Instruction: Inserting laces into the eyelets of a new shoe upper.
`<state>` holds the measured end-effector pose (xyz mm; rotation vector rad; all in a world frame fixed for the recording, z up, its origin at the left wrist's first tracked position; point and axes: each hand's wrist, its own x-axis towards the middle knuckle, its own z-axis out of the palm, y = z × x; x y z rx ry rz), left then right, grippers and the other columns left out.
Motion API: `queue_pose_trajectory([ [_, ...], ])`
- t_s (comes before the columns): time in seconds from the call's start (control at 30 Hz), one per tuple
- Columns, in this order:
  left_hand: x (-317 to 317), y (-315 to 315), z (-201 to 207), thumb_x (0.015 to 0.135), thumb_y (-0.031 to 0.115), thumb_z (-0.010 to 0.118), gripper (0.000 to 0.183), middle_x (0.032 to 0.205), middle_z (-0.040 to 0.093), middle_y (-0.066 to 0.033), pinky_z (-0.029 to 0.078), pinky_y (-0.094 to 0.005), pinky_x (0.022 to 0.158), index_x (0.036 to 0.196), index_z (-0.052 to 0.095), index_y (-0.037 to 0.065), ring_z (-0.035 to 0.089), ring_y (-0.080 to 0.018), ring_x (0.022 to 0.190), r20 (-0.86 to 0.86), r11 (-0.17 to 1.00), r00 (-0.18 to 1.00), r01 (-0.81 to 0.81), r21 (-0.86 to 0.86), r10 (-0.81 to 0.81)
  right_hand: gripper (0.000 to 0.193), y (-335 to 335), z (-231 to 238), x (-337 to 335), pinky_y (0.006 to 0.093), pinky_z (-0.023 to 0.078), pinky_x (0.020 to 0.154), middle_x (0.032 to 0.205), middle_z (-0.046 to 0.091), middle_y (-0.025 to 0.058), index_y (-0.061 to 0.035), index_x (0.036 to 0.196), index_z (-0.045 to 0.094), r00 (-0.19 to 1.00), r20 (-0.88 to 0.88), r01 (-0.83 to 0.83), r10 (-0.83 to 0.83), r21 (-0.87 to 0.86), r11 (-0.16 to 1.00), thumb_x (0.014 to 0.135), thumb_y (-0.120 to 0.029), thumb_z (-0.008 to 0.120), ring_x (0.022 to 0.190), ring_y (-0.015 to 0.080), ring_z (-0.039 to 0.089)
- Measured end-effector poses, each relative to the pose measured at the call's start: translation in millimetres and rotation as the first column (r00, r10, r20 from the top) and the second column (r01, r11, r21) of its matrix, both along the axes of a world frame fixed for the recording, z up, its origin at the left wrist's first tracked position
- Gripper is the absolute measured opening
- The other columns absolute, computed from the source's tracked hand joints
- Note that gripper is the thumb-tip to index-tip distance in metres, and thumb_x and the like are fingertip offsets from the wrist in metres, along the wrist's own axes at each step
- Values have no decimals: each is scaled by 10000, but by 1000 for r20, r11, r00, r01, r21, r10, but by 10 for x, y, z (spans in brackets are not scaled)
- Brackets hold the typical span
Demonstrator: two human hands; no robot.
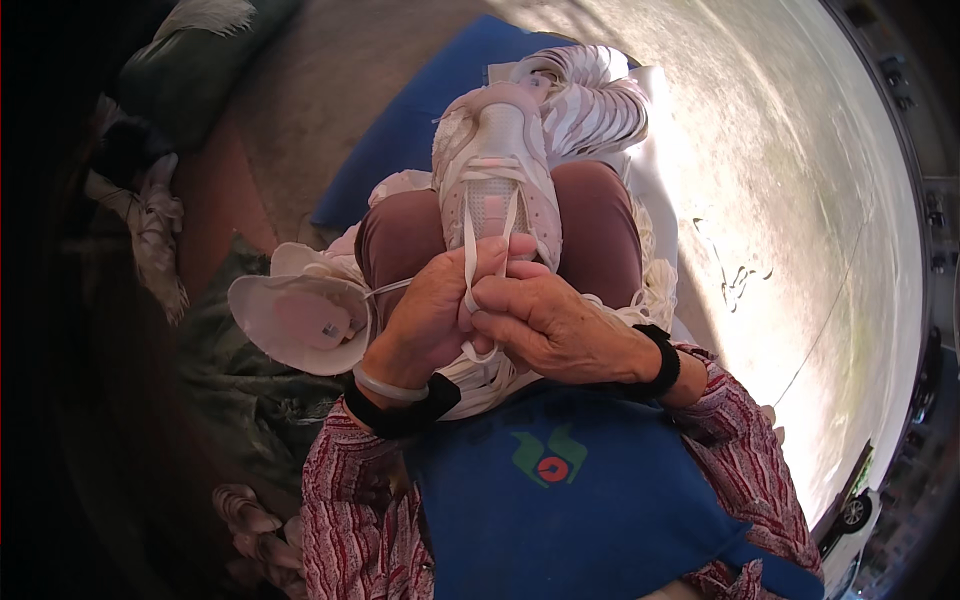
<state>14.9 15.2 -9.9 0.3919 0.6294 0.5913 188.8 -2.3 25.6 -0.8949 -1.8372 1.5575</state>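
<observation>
A pale pink and white shoe upper (502, 130) lies between my knees, its toe end toward me. White shoelace (511, 212) runs through its upper eyelets, and two strands come down to my fingers. My left hand (432, 300) is closed on the lace, thumb and fingers pressed together. Close against it, my right hand (560, 320) pinches the lace too, its fingers curled. A small loop of lace hangs below the fingertips. More white laces (485, 385) lie in my lap under my hands.
Left of my knee lies another shoe upper (310, 315). Beyond my knees, a stack of striped-looking uppers (605, 105) rests by a blue cloth (405, 120). Dark green sacks (190, 90) stand at far left. Loose lace pieces (738, 285) lie on the sunlit floor at right.
</observation>
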Motion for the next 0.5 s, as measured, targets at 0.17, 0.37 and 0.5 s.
queue_pose_trajectory([
  [0.17, -30, -75, -85, 1042, 299, 468, 373, 1128, 657, -155, 554, -349, 861, 1222, 551, -18, 667, -194, 953, -6, 992, 997, -76, 98, 77, 79, -40, 179, 238, 422, 464, 769, 884, 597, 149, 10, 862, 566, 974, 184, -121, 132, -65, 990, 905, -56, 567, 949, 318, 577],
  [0.37, -399, -83, -42, 1027, 263, 436, 239, 765, 552, 0, 545, -373, 823, 995, 540, 51, 604, -144, 741, 190, 974, 958, -224, 22, 216, 128, 35, 181, 486, 349, 474, 893, 1170, 579, 140, 31, 969, 621, 994, 76, 71, -81, 129, 989, 917, -71, 563, 1046, 245, 588],
  [0.5, -1109, -112, -13, 1042, 251, 455, 215, 614, 302, 76, 380, -230, 480, 939, 509, 69, 307, -50, 512, 155, 943, 941, -317, 98, 300, 219, 132, -54, 792, 241, 501, 690, 741, 560, -22, -13, 959, 623, 836, -254, 252, -487, -610, 751, 1019, -149, 462, 671, 71, 554],
])
